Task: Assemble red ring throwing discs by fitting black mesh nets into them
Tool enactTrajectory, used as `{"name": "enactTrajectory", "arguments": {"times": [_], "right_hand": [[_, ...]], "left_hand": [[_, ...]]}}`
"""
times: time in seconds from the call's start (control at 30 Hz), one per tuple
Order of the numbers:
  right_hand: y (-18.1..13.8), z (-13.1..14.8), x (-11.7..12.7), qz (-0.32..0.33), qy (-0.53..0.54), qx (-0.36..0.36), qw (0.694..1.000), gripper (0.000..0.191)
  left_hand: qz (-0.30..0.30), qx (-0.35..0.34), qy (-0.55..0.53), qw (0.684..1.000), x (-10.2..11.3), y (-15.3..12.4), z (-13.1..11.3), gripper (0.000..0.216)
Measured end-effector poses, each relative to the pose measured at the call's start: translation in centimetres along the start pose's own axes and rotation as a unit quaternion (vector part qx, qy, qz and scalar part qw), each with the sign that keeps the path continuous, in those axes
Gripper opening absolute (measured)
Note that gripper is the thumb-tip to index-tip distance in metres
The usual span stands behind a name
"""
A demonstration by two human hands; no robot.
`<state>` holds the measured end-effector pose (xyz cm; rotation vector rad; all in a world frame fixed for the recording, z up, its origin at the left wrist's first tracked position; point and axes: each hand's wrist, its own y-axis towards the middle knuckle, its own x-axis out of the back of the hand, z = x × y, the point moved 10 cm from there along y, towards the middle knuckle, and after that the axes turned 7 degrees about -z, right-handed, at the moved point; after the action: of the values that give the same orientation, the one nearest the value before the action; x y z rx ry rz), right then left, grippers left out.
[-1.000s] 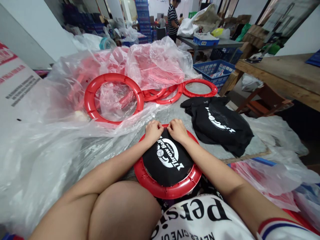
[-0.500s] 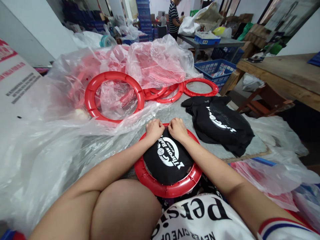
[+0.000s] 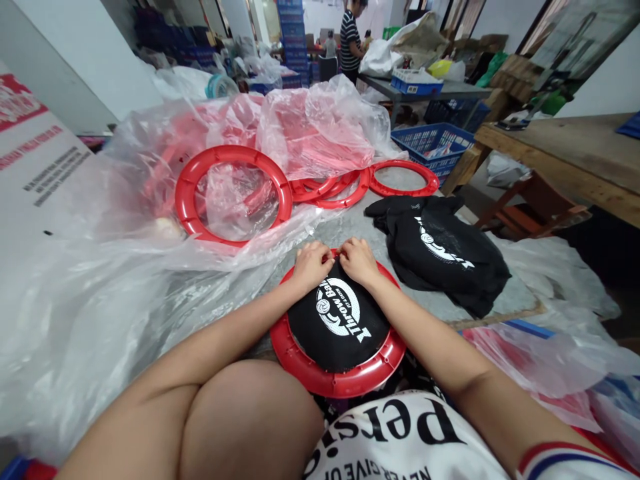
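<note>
My left hand (image 3: 311, 264) and right hand (image 3: 357, 261) sit knuckle to knuckle, fingers curled and pinching the far edge of the black cloth (image 3: 336, 325), so it stays taut over the red ring (image 3: 334, 382) against my lap.

Spare red rings (image 3: 235, 193), black cloths (image 3: 445, 257), perhaps bagged rings (image 3: 320, 127).
</note>
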<state>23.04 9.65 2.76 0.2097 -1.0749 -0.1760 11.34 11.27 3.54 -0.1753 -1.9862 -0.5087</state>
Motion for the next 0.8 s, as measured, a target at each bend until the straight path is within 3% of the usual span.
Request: {"name": "enactTrajectory", "arguments": {"times": [0.4,0.63,0.8], "right_hand": [[-0.2,0.0,0.5,-0.008,0.018,-0.007,1.000,0.031],[0.9,1.3,0.2,0.101,-0.042,0.011,0.994,0.036],[1.9,3.4,-1.0,0.136,-0.036,0.084,0.987,0.021]], "left_hand": [[0.043,0.027,0.013,0.999,1.5,-1.2,0.6,0.002],[0.023,0.076,-0.013,0.997,1.5,-1.7,1.9,0.005],[-0.004,0.105,-0.059,0.993,1.4,-1.3,2.9,0.009]]}}
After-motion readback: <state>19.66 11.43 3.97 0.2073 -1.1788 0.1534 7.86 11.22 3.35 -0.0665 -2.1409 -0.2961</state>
